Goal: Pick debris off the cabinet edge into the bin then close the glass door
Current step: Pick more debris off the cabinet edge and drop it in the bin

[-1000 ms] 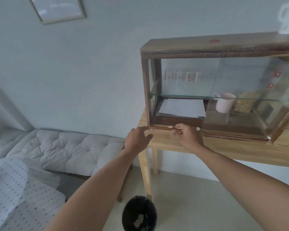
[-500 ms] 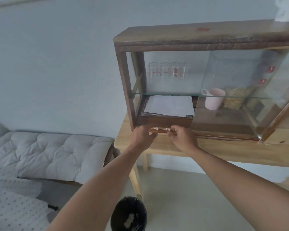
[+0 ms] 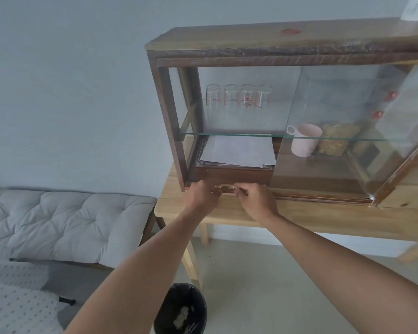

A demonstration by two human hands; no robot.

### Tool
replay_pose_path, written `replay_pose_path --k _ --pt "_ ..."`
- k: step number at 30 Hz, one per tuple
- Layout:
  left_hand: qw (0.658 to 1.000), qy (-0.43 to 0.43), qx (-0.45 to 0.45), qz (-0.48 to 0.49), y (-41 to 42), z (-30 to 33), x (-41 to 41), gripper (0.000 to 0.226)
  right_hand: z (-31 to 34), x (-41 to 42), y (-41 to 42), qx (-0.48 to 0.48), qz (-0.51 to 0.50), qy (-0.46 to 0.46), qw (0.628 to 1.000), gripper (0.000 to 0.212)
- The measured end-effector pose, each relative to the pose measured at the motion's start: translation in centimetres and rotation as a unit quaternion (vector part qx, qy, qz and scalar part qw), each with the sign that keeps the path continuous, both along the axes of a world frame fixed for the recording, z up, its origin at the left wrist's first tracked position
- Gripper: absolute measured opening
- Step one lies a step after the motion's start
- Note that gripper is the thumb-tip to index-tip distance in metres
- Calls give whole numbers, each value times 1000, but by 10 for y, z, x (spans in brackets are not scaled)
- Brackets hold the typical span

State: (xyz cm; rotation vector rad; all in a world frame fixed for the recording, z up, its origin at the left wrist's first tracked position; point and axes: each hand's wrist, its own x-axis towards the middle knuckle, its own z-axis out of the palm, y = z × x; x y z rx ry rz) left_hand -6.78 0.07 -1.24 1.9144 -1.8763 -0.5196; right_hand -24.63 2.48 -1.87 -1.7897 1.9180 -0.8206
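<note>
1. Landmark is the cabinet (image 3: 287, 116); every position below is relative to it.
2. Far left of the cabinet and lower: cushioned bench (image 3: 65, 222). No risk there, not in my path.
3. Below the cabinet's left corner, on the floor: black bin (image 3: 180, 309), some pale scraps already inside. It sits well under the hands, not directly beneath them. Risk: whatever I drop from up here misses and lands on the floor.
4. At the cabinet's bottom front edge, left end: my left hand (image 3: 203, 195), fingers curled onto the rail. I can't tell if it actually has anything pinched; the fingertips are hidden.
5. Between the two hands, on that same edge: debris (image 3: 223, 187), small pale bits. Risk: a sloppy pinch shoves them down into the door track, or off the front lip.
6. Just right of the debris: my right hand (image 3: 257, 198), fingers bent in at the rail. Grip contents also unreadable from here.
7. Inside the cabinet behind the hands: paper stack (image 3: 238, 151) on the bottom shelf. Risk: crumbs flick inward onto it.
8. Right half of the cabinet: glass door (image 3: 348, 126), slid right, left half open. Risk: anything left in the track jams the pane when I slide it shut, so clear the rail first.
9. Behind that pane: pink mug (image 3: 304, 141). Low risk.
</note>
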Motion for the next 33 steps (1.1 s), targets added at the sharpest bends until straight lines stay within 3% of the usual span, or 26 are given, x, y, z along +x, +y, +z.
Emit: replay_pose_path --k 9,28,33 --pt "997 66 -32 -2 -3 3 2 12 4 4 -7 17 -17 -63 998 8" --pt "997 41 -61 33 40 7 53 13 9 35 19 28 10 -82 996 9" --pt "995 62 -53 50 64 4 87 15 12 62 36 26 33 -76 996 17"
